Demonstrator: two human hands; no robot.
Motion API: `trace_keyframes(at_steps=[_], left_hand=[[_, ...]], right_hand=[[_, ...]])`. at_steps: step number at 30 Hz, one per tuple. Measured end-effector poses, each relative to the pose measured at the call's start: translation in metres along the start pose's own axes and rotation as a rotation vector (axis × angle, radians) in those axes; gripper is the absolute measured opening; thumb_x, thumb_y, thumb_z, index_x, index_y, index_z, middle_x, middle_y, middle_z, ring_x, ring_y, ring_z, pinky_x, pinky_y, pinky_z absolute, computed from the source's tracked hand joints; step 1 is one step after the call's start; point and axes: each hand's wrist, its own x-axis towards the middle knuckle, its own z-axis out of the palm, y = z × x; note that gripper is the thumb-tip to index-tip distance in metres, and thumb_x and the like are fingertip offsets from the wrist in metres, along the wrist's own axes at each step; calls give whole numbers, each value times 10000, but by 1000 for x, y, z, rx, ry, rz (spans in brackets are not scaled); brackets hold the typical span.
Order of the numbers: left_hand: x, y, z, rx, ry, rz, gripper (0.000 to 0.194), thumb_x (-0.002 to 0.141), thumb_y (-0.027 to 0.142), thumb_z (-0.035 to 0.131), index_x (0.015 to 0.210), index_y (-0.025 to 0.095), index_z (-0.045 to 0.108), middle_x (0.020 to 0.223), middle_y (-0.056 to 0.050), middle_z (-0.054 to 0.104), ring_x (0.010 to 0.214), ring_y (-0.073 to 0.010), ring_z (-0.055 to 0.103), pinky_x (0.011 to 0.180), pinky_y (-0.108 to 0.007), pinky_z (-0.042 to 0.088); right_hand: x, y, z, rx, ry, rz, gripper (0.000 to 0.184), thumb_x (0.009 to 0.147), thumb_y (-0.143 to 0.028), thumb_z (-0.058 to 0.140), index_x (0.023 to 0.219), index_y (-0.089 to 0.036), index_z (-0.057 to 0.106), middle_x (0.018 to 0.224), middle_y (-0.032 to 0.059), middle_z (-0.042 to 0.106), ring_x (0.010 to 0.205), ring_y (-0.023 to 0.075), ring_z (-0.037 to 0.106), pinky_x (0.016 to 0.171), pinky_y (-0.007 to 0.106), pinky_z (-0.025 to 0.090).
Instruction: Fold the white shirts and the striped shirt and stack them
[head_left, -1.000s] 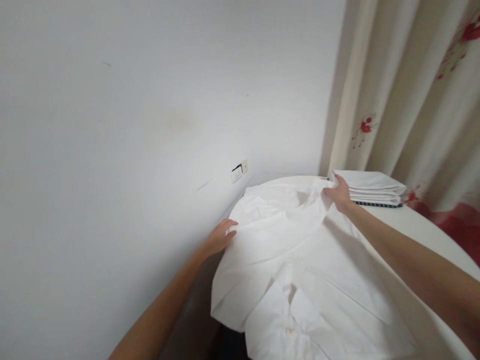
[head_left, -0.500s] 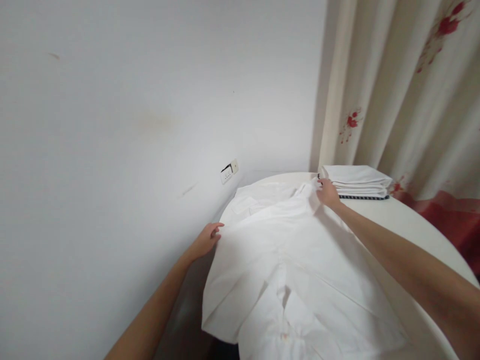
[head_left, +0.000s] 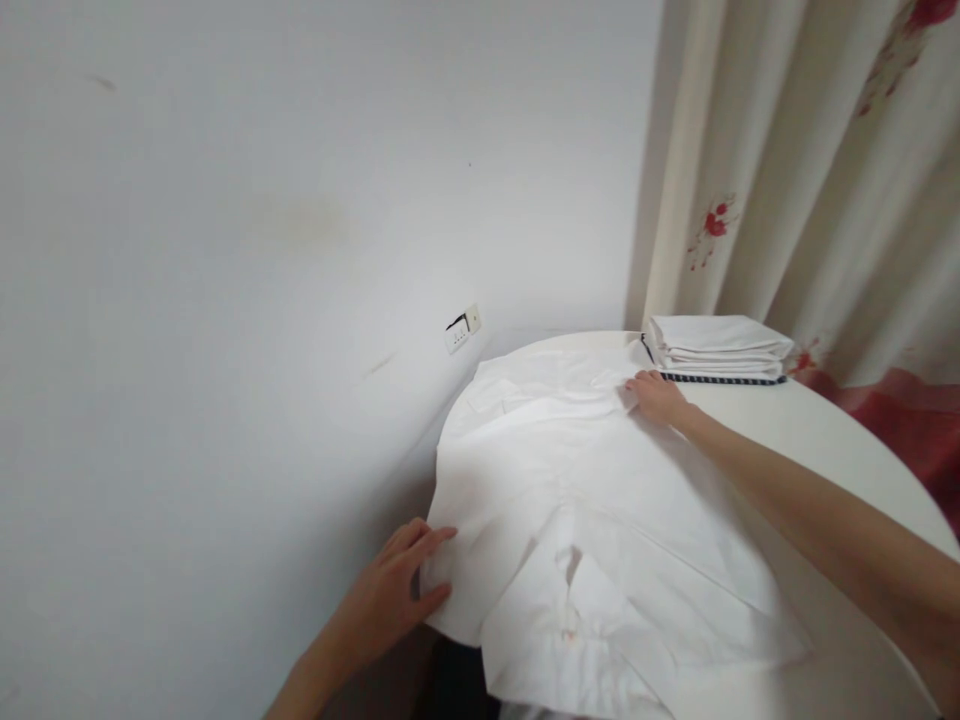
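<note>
A white shirt lies spread over a round white table, collar toward me. My left hand is at the shirt's near-left edge where it hangs off the table, fingers stretched and touching the cloth, thumb under the fold. My right hand rests far across on the shirt's far edge, fingers curled down and pressing or pinching the fabric.
A stack of folded white cloths with a dark patterned piece beneath sits at the table's far side. A cream curtain with red flowers hangs behind on the right. A white wall with a socket stands close on the left.
My left hand has slid back toward me along the shirt's left edge, from the middle to the near corner. My right hand has lowered the far edge flat onto the table.
</note>
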Motion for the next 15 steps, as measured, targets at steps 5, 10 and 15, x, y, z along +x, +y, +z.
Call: trace_keyframes(at_steps=[5,10,15], left_hand=[[-14,3,12,25,93,8,691,801,218,670,1456,328,483,1272,-58,571,1199,-253,577,1073,-403,463],[-22,-1,33,61,225,11,555,759,83,565,1278,277,593,1215,-61,593,1141,-240,590,1019,-383,484],[-24,-2,41,-14,444,35,188,788,88,511,888,214,607,834,-12,563,681,-146,548,657,-243,489]], right_hand=[[-2,-3,2,-76,36,7,312,908,-82,459,1097,-127,702,1166,190,629,1144,301,548,884,379,466],[-4,3,3,-196,38,-110,323,939,-96,414,1104,-138,688,1151,166,656,1109,265,587,844,339,463],[-6,2,2,-274,48,-139,324,945,-99,419,1128,-141,683,1130,174,684,1052,261,634,792,331,461]])
